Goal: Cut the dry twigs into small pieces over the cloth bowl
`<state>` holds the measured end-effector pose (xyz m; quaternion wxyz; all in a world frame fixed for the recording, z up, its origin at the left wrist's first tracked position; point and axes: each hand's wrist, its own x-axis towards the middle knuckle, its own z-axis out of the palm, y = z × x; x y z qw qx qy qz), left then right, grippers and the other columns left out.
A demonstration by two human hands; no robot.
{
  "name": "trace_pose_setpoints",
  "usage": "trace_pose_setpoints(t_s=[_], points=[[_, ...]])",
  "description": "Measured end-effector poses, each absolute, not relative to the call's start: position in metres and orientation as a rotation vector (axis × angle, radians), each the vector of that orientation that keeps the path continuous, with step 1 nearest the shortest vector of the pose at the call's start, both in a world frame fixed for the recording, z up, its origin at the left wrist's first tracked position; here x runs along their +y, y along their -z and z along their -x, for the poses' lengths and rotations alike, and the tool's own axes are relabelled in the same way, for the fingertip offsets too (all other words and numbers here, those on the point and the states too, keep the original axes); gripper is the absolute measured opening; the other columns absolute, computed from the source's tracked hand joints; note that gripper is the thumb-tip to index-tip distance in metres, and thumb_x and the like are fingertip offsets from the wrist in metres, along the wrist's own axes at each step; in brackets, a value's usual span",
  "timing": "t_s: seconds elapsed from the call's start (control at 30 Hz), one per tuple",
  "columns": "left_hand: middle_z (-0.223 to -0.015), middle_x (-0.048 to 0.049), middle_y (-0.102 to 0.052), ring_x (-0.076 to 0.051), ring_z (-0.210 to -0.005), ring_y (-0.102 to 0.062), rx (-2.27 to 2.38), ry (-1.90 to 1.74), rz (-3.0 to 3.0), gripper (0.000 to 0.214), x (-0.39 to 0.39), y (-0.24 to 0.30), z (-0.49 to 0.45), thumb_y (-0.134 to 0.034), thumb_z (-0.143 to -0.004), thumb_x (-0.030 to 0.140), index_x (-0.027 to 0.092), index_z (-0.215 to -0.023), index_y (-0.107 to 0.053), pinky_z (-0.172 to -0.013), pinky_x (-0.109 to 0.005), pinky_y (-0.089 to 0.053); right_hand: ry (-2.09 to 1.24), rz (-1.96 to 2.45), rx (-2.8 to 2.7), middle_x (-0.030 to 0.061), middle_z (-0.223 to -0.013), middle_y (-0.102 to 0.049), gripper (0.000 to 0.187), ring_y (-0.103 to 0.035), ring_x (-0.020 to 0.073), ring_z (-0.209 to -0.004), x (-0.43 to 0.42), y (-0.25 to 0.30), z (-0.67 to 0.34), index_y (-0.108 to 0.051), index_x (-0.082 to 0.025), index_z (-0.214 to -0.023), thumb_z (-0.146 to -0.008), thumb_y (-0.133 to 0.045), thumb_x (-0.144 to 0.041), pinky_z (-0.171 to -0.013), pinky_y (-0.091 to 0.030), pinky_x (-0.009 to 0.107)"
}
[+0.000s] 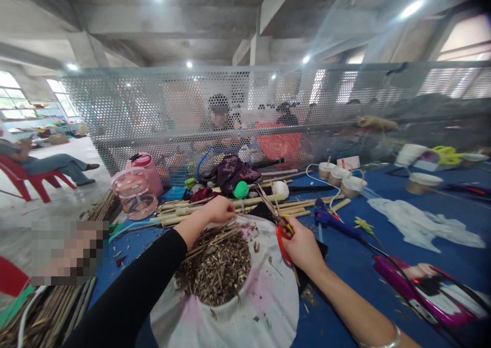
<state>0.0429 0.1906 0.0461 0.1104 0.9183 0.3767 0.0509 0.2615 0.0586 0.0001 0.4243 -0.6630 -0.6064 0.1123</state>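
My right hand (305,245) grips a pair of scissors (275,211) with red and yellow handles, blades parted and pointing up and to the left. To the left, my left hand (222,210) is closed, its fingers curled down at the far edge of a heap of dry brown plant bits (220,268). What the fingers pinch, if anything, is hidden. Thin dry stems (205,243) lie across the heap just below that hand. Under the heap spreads a white cloth (268,302) with pink stains.
Behind my hands lie bamboo sticks (245,204), a green ball (241,190) and a white ball (281,189). A pink jug (136,197) stands left. Rightward are a blue glue gun (335,222), lidded cups (339,175) and a magenta device (425,291). A perforated screen (172,107) closes the back.
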Motion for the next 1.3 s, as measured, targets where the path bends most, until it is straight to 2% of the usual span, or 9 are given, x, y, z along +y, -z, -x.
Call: trace_pose_setpoints(t_s=[0.23, 0.33, 0.47, 0.67, 0.8, 0.87, 0.97, 1.17, 1.3], points=[[-0.086, -0.0090, -0.069, -0.020, -0.078, -0.062, 1.516, -0.465, -2.526, 0.025, 0.190, -0.042, -0.058, -0.055, -0.072, 0.028, 0.017, -0.090, -0.068, -0.069, -0.027, -0.043, -0.116, 1.847, -1.510, 0.0030, -0.074, -0.063, 0.014, -0.058, 0.0179, -0.064, 0.068, 0.009, -0.262, -0.054, -0.021, -0.080, -0.072, -0.047, -0.029, -0.057, -0.040, 0.026], [-0.087, -0.0092, -0.068, -0.020, -0.080, -0.061, 1.715, -0.887, -2.247, 0.031, 0.179, -0.051, -0.052, -0.053, -0.076, 0.029, 0.015, -0.103, -0.060, -0.069, -0.027, -0.044, -0.057, 1.810, -1.451, 0.0042, -0.072, -0.063, 0.018, -0.058, 0.0184, -0.064, 0.069, 0.004, -0.270, -0.055, -0.020, -0.083, -0.073, -0.047, -0.032, -0.057, -0.040, 0.026], [-0.075, -0.0049, -0.065, -0.015, -0.070, -0.058, 1.691, -1.329, -1.887, 0.025, 0.149, -0.069, -0.037, -0.047, -0.081, 0.029, 0.015, -0.096, -0.059, -0.064, -0.024, -0.043, -0.078, 1.640, -1.266, 0.0052, -0.069, -0.061, 0.022, -0.057, 0.0191, -0.063, 0.064, -0.016, -0.275, -0.054, -0.019, -0.081, -0.070, -0.051, -0.038, -0.056, -0.041, 0.027], [-0.074, -0.0031, -0.062, -0.008, -0.052, -0.050, 1.243, -1.175, -1.336, 0.036, 0.083, -0.055, -0.031, -0.044, -0.081, 0.045, 0.014, -0.093, -0.060, -0.043, -0.018, -0.033, -1.125, 1.173, -1.270, -0.0081, -0.050, -0.044, 0.030, -0.038, 0.0087, -0.037, 0.021, -0.042, -0.217, -0.043, -0.022, -0.082, -0.065, -0.060, -0.041, -0.038, -0.026, 0.021], [-0.074, -0.0022, -0.062, -0.007, -0.057, -0.053, 0.925, -1.205, -1.003, 0.032, 0.049, -0.030, -0.024, -0.058, -0.074, 0.044, 0.014, -0.084, -0.060, -0.049, -0.016, -0.039, -1.455, 1.018, -1.365, -0.0089, -0.052, -0.044, 0.035, -0.039, 0.0068, -0.039, -0.015, -0.031, -0.169, -0.040, -0.022, -0.077, -0.059, -0.067, -0.036, -0.039, -0.027, 0.019], [-0.068, 0.0004, -0.059, -0.005, -0.054, -0.052, 0.820, -1.273, -0.950, 0.031, 0.037, -0.019, -0.018, -0.066, -0.068, 0.041, 0.013, -0.078, -0.059, -0.051, -0.016, -0.040, -1.525, 1.015, -1.392, -0.0098, -0.051, -0.044, 0.036, -0.039, 0.0063, -0.038, -0.028, -0.022, -0.156, -0.039, -0.022, -0.076, -0.059, -0.067, -0.036, -0.038, -0.027, 0.018], [-0.065, 0.0023, -0.056, -0.004, -0.052, -0.050, 0.757, -1.276, -0.893, 0.034, 0.024, -0.010, -0.009, -0.072, -0.063, 0.038, 0.013, -0.083, -0.060, -0.050, -0.015, -0.041, -1.539, 1.031, -1.459, -0.0106, -0.049, -0.044, 0.037, -0.042, 0.0069, -0.037, -0.039, -0.010, -0.148, -0.038, -0.022, -0.076, -0.061, -0.068, -0.036, -0.037, -0.029, 0.018], [-0.068, 0.0000, -0.058, -0.006, -0.057, -0.056, 0.704, -1.254, -0.851, 0.037, 0.012, -0.006, -0.003, -0.071, -0.066, 0.030, 0.014, -0.097, -0.060, -0.049, -0.014, -0.043, -1.354, 1.171, -1.481, -0.0071, -0.050, -0.048, 0.032, -0.039, 0.0061, -0.034, -0.026, -0.016, -0.152, -0.043, -0.020, -0.074, -0.074, -0.055, -0.050, -0.032, -0.027, 0.018], [-0.065, 0.0006, -0.059, -0.004, -0.053, -0.054, 0.717, -1.307, -0.844, 0.038, 0.015, 0.000, -0.004, -0.074, -0.063, 0.031, 0.014, -0.095, -0.062, -0.050, -0.014, -0.043, -1.305, 1.099, -1.614, -0.0073, -0.049, -0.046, 0.033, -0.039, 0.0053, -0.036, -0.005, -0.026, -0.148, -0.042, -0.019, -0.068, -0.067, -0.065, -0.043, -0.035, -0.027, 0.018]])
